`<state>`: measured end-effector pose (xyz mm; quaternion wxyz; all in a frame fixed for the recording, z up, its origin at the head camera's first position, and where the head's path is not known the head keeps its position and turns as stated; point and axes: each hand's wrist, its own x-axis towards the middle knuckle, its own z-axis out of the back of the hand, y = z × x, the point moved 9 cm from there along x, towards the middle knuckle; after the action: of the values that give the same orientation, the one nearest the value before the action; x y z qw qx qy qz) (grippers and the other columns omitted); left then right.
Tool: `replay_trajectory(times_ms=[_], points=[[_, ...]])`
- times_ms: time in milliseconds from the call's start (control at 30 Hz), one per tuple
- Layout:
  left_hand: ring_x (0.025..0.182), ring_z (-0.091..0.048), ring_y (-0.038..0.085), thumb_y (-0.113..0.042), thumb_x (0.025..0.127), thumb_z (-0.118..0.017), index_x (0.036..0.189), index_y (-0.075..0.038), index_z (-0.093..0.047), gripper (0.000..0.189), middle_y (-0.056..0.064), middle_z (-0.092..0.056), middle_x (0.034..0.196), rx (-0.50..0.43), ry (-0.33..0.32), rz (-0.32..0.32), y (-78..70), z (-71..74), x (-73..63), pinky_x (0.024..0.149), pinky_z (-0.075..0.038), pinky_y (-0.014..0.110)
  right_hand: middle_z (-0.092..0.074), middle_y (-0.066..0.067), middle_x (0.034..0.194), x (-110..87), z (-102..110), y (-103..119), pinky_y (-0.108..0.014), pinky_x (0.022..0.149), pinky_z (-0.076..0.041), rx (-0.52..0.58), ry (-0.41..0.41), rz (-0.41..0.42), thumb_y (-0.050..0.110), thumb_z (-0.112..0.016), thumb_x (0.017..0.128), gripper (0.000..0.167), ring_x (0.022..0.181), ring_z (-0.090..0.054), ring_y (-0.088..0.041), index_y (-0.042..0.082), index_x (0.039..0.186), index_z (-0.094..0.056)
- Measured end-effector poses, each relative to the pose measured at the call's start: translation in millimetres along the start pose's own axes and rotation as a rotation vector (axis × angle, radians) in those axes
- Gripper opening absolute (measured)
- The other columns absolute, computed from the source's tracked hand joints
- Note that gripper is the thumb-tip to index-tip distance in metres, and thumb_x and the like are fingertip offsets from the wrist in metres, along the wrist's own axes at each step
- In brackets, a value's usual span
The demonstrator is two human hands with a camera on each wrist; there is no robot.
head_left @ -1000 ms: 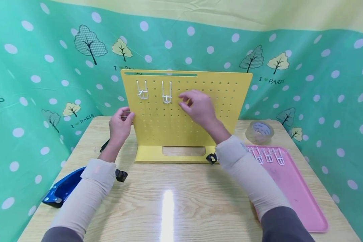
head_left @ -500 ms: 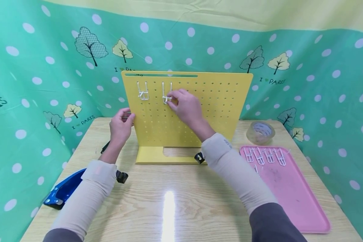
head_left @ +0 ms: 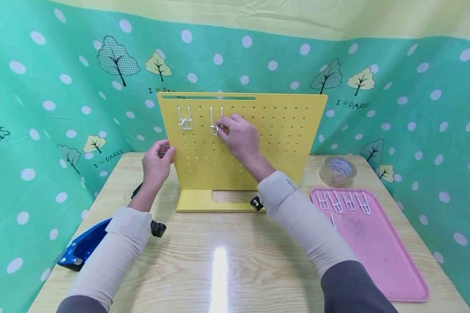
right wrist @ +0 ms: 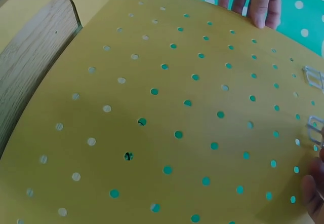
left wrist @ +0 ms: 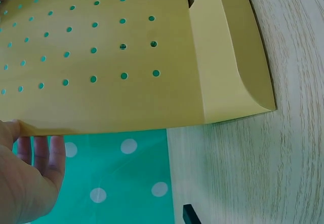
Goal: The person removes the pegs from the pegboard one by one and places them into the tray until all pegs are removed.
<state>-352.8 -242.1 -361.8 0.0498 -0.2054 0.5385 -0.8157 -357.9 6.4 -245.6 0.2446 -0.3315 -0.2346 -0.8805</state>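
One white wire hook (head_left: 213,127), the right of two on the yellow pegboard (head_left: 203,174), hangs upper left of centre, long axis vertical. Its lower end lies left of the right hand (head_left: 240,138), the nearer one; thumb and forefinger sit almost together, pinching that end. The left hand (head_left: 156,161) grips the pegboard's left edge between thumb and fingers.

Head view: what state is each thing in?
Yellow board: upright.
Left hook: hanging on board.
Right hook: on board, pinched by right hand.
Left hand: grips board's edge.
Pink tray: flat, with hooks on it.
Tape roll: lying flat.
Blue object: partly hidden by left sleeve.
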Motion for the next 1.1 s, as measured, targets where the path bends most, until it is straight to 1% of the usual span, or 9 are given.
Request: replay_trajectory(times_ms=[267,400,467,667,767,867,933,1000,1100], points=[[0.095,-0.065,0.012,-0.021,0.102,-0.062,0.131,-0.006,-0.063,0.032,0.019,-0.07,0.119,0.007,-0.005,0.001,0.9,-0.9,0.5,0.077,-0.064,0.016,-0.077,-0.004,0.099,-2.5,8,7,-0.019,0.059,-0.059,0.015,-0.082,0.1,0.021,-0.07,0.097,0.012,0.074,-0.071,-0.015,0.014,0.101,-0.078],[0.095,-0.066,0.013,-0.021,0.103,-0.062,0.131,-0.006,-0.063,0.032,0.019,-0.069,0.12,0.007,-0.002,0.004,1.5,-1.8,0.9,0.078,-0.064,0.017,-0.076,-0.004,0.096,-4.2,15,11,-0.019,0.06,-0.06,0.055,-0.112,0.123,0.02,-0.07,0.097,0.011,0.074,-0.071,-0.015,0.013,0.1,-0.078],[0.095,-0.065,0.012,-0.021,0.103,-0.062,0.132,-0.007,-0.063,0.032,0.018,-0.069,0.119,0.006,-0.001,0.004,1.2,-2.0,1.2,0.08,-0.066,0.021,-0.076,-0.005,0.095,-5.7,18,12,-0.019,0.062,-0.06,0.085,-0.116,0.121,0.018,-0.07,0.096,0.01,0.074,-0.071,-0.016,0.012,0.099,-0.077],[0.093,-0.065,0.01,-0.021,0.102,-0.062,0.131,-0.007,-0.063,0.032,0.018,-0.068,0.117,-0.002,-0.003,-0.001,1.0,-3.1,2.1,0.087,-0.066,0.037,-0.075,-0.005,0.095,-12.2,28,2,-0.018,0.066,-0.061,0.181,-0.051,0.05,0.018,-0.072,0.095,0.01,0.077,-0.07,-0.015,0.011,0.099,-0.077],[0.093,-0.064,0.01,-0.022,0.103,-0.062,0.131,-0.006,-0.063,0.033,0.018,-0.068,0.117,0.0,0.0,-0.007,1.1,-4.0,1.6,0.088,-0.066,0.041,-0.075,-0.005,0.094,-17.0,34,-7,-0.019,0.064,-0.06,0.202,-0.022,0.01,0.02,-0.072,0.095,0.01,0.076,-0.069,-0.016,0.011,0.099,-0.077],[0.093,-0.064,0.01,-0.022,0.103,-0.062,0.132,-0.006,-0.063,0.033,0.018,-0.068,0.117,0.008,0.005,-0.008,1.3,-4.2,0.6,0.088,-0.066,0.039,-0.075,-0.005,0.093,-23.3,41,-18,-0.021,0.062,-0.06,0.218,0.001,-0.022,0.021,-0.073,0.095,0.011,0.074,-0.067,-0.016,0.011,0.098,-0.077],[0.093,-0.064,0.009,-0.023,0.103,-0.062,0.132,-0.007,-0.063,0.033,0.018,-0.068,0.117,0.011,0.004,-0.005,1.9,-3.8,0.7,0.086,-0.067,0.034,-0.075,-0.005,0.092,-28.7,46,-26,-0.022,0.061,-0.06,0.23,0.018,-0.033,0.021,-0.073,0.095,0.012,0.073,-0.067,-0.016,0.011,0.097,-0.077],[0.093,-0.064,0.009,-0.023,0.103,-0.061,0.132,-0.007,-0.063,0.033,0.018,-0.068,0.118,0.016,0.001,-0.004,1.9,-2.8,0.5,0.086,-0.066,0.031,-0.075,-0.006,0.092,-34.6,50,-33,-0.024,0.061,-0.061,0.24,0.033,-0.034,0.02,-0.074,0.094,0.011,0.072,-0.067,-0.016,0.01,0.095,-0.077],[0.093,-0.064,0.01,-0.023,0.103,-0.061,0.132,-0.007,-0.063,0.033,0.018,-0.068,0.118,0.011,-0.002,-0.004,1.8,-1.6,1.0,0.086,-0.066,0.031,-0.075,-0.007,0.09,-44.3,55,-46,-0.025,0.062,-0.062,0.242,0.064,-0.029,0.018,-0.076,0.093,0.009,0.072,-0.068,-0.017,0.009,0.094,-0.077]])
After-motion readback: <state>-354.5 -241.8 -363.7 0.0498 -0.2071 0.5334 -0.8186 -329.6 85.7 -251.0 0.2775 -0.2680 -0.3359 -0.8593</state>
